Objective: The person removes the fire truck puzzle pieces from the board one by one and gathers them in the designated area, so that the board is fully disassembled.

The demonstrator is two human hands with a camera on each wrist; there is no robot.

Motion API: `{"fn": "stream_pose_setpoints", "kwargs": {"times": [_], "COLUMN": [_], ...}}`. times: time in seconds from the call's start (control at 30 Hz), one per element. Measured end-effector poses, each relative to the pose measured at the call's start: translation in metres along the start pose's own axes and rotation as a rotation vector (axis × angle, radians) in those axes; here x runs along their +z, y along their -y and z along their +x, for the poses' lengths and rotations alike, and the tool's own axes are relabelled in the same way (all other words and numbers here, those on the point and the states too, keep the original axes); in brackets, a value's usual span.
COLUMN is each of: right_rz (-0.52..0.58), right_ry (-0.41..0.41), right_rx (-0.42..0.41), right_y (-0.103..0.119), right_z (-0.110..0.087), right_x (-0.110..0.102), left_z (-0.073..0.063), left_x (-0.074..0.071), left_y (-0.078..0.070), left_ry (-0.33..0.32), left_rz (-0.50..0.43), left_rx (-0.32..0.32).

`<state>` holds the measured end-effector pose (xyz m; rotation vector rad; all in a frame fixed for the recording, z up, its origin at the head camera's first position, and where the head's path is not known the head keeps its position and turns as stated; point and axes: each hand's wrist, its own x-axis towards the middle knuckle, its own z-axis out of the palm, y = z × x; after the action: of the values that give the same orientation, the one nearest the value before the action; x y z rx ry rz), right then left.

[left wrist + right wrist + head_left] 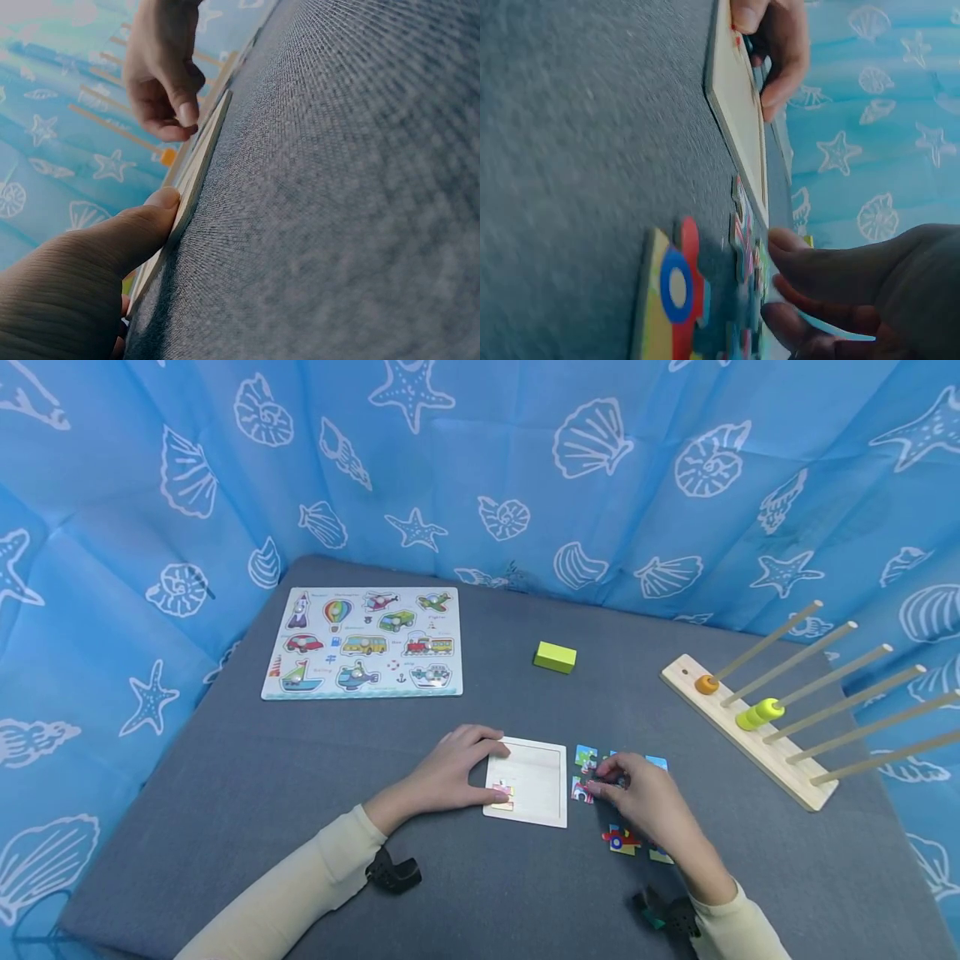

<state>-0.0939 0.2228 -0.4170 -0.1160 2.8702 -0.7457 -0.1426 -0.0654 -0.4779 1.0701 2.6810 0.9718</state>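
My left hand [456, 770] grips the left side of a square wooden puzzle tray [536, 785], thumb near the front and index finger near the back corner. One pink-and-yellow puzzle piece [503, 797] lies in the tray, close to the thumb. My right hand [643, 792] hovers over loose puzzle pieces right of the tray, thumb and fingers bent and a little apart. Nothing shows between them in the right wrist view. Nearest its fingertips is a red-and-white piece [581, 790]; a green-and-blue piece [586, 757] lies just behind. The right hand partly hides other pieces.
A red-and-blue piece [621, 840] lies nearer the front. At the back left is a vehicle peg puzzle board [363, 643]. A yellow-green block [555, 657] sits behind the tray. To the right, a wooden stand [750, 735] has several upright rods, with orange and yellow-green beads.
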Motion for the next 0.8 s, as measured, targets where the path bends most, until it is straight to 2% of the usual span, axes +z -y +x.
{"fn": "stream_pose_setpoints", "kwargs": {"times": [0.1,0.2,0.47,0.57,0.7,0.8], "right_rz": [-0.111,-0.162,-0.177,-0.194,-0.203,-0.181], "right_ry": [-0.015,-0.022,-0.045,-0.08,-0.131,-0.11], "right_rx": [-0.035,-0.055,-0.076,-0.081,-0.145,-0.215], "right_y": [0.006,0.009,0.009,0.014,0.026,0.037], "right_z": [-0.003,-0.006,-0.008,-0.009,-0.01,-0.008], "right_x": [0.003,0.006,0.007,0.008,0.012,0.019], "left_z": [0.0,0.0,0.0,0.0,0.0,0.001], "left_x": [0.0,-0.001,-0.002,-0.001,-0.001,-0.001], "left_y": [0.0,-0.001,-0.002,-0.002,-0.002,-0.002], "left_ry": [0.005,0.007,0.017,0.018,0.016,0.016], "left_rz": [0.003,-0.001,-0.007,-0.004,0.003,0.009], "left_rx": [-0.005,-0.008,-0.021,-0.022,-0.018,-0.021]}}
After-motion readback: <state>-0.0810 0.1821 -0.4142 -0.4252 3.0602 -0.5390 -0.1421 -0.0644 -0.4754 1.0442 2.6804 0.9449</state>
